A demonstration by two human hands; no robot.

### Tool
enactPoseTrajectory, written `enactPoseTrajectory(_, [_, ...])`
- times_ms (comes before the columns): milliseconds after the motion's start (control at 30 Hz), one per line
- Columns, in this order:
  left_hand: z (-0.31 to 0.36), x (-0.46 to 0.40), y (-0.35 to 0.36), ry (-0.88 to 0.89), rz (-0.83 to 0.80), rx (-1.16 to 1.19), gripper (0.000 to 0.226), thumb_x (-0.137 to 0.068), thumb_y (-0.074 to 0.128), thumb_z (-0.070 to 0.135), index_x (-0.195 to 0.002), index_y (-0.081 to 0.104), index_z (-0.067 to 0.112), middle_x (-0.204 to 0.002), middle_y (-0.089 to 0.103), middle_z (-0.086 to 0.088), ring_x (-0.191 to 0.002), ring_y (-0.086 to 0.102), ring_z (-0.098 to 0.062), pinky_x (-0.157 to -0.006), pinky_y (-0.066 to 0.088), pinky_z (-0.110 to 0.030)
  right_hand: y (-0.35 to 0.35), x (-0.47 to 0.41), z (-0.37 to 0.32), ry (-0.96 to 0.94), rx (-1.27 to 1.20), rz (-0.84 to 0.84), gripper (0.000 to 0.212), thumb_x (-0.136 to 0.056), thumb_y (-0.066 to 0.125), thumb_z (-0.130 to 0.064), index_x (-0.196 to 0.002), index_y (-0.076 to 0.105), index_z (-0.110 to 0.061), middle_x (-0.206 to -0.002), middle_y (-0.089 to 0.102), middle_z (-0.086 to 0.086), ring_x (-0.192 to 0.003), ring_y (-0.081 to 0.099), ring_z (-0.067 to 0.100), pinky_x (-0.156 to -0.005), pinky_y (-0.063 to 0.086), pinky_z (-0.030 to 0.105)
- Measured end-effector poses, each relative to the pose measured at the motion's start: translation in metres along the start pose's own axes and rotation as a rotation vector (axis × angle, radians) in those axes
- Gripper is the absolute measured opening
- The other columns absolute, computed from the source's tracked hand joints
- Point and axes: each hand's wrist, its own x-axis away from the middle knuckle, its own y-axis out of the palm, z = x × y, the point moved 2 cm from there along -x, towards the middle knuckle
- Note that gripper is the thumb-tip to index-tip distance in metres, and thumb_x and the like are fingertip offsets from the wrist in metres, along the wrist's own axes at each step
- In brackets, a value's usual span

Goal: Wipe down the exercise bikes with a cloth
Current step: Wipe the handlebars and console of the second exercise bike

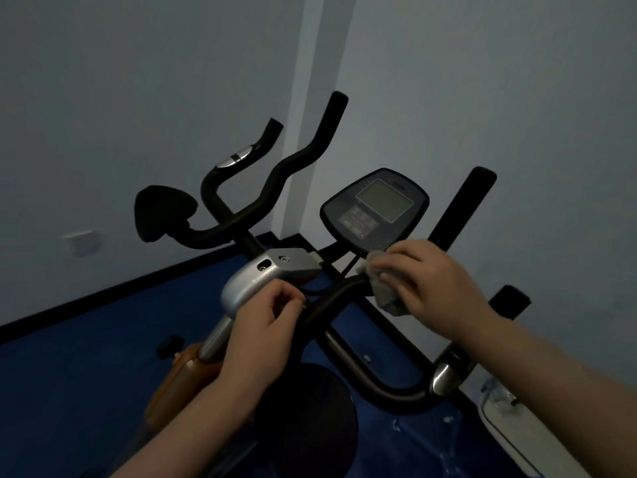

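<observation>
Cloth (386,291) bunched in right hand (437,288) below console (375,210); left hand (265,326) grips handlebar (331,298).

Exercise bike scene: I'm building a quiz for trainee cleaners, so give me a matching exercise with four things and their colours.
Things:
1. cloth
2. console
3. floor
4. stem cover

Colours:
A. blue
B. silver
C. grey
D. black, with a pale screen

Pairs: 1-C, 2-D, 3-A, 4-B
</observation>
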Motion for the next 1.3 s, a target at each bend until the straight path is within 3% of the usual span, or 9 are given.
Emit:
enactPoseTrajectory(167, [-0.002,0.001,0.001,-0.007,-0.036,0.031,0.022,-0.088,0.057,0.014,-0.076,0.063,0.031,-0.077,0.066,0.011,-0.071,0.061,-0.003,-0.062,0.046,-0.012,0.042,-0.005,-0.067,-0.089,-0.106,-0.052,0.020,-0.083,0.062,-0.012,-0.101,0.070,-0.014,-0.102,0.064,0.005,-0.094,0.054,0.023,-0.080,0.047,0.035])
enactPoseTrajectory(267, [-0.004,0.002,-0.003,0.010,-0.061,-0.022,0.016,-0.087,0.057,0.020,-0.079,0.063,0.033,-0.079,0.066,0.009,-0.074,0.062,-0.008,-0.067,0.052,-0.028,0.033,0.006,-0.047,-0.074,-0.053,-0.043,0.019,-0.079,0.070,-0.003,-0.095,0.071,-0.013,-0.102,0.064,0.004,-0.093,0.053,0.022,-0.078,0.046,0.032])
enactPoseTrajectory(333, [-0.004,0.002,-0.004,0.046,-0.084,-0.059,0.014,-0.087,0.057,0.024,-0.082,0.062,0.036,-0.081,0.065,0.011,-0.075,0.062,-0.007,-0.068,0.053,-0.032,0.017,0.010,-0.027,-0.017,0.019,-0.010,0.019,-0.076,0.071,0.003,-0.090,0.072,-0.010,-0.099,0.066,0.006,-0.090,0.054,0.023,-0.075,0.048,0.034])
enactPoseTrajectory(433, [0.001,-0.004,-0.002,0.105,-0.134,-0.085,0.014,-0.086,0.058,0.026,-0.084,0.061,0.040,-0.086,0.064,0.016,-0.077,0.061,-0.003,-0.066,0.050,-0.024,0.002,0.007,-0.019,0.110,0.138,-0.033,0.017,-0.076,0.072,-0.002,-0.090,0.073,-0.011,-0.097,0.067,0.006,-0.087,0.056,0.026,-0.069,0.051,0.038])
enactPoseTrajectory(600, [0.020,-0.034,0.023,0.197,-0.180,-0.076,0.016,-0.085,0.057,0.022,-0.084,0.061,0.037,-0.081,0.063,0.016,-0.077,0.060,-0.002,-0.064,0.045,-0.014,-0.041,-0.003,0.017,0.505,0.144,0.309,0.019,-0.080,0.069,-0.012,-0.096,0.073,-0.021,-0.090,0.060,0.003,-0.095,0.047,0.023,-0.077,0.029,0.022])
enactPoseTrajectory(833, [0.025,-0.051,0.059,0.265,-0.175,-0.086,0.014,-0.089,0.056,0.019,-0.088,0.059,0.033,-0.087,0.058,0.015,-0.084,0.054,0.000,-0.068,0.040,-0.009,0.005,-0.003,0.016,0.770,0.016,0.363,0.019,-0.092,0.060,-0.022,-0.106,0.069,-0.015,-0.110,0.050,0.003,-0.108,0.044,0.018,-0.082,0.042,0.027])
enactPoseTrajectory(1000, [0.017,-0.053,0.057,0.173,-0.102,-0.002,0.017,-0.089,0.055,0.019,-0.083,0.058,0.036,-0.084,0.061,0.008,-0.075,0.058,-0.002,-0.065,0.042,-0.019,0.028,0.009,-0.016,0.832,-0.012,0.455,0.017,-0.088,0.062,-0.013,-0.102,0.070,-0.019,-0.107,0.049,-0.001,-0.104,0.043,0.015,-0.069,0.029,0.004])
enactPoseTrajectory(1167, [0.016,-0.049,0.051,0.124,-0.096,0.042,0.021,-0.086,0.054,0.016,-0.077,0.060,0.035,-0.076,0.064,0.011,-0.069,0.058,-0.001,-0.058,0.041,-0.012,0.003,0.011,-0.009,0.615,-0.041,0.216,0.018,-0.086,0.065,-0.015,-0.103,0.070,-0.020,-0.101,0.051,-0.003,-0.092,0.049,0.012,-0.073,0.037,0.018])
enactPoseTrajectory(1300, [0.017,-0.043,0.044,0.096,-0.080,0.100,0.024,-0.084,0.054,0.012,-0.075,0.062,0.033,-0.075,0.066,0.015,-0.067,0.059,0.001,-0.058,0.042,-0.007,-0.002,0.002,0.002,0.783,-0.006,0.362,0.021,-0.092,0.058,-0.019,-0.112,0.067,-0.016,-0.106,0.052,0.002,-0.100,0.051,0.018,-0.075,0.036,0.022])
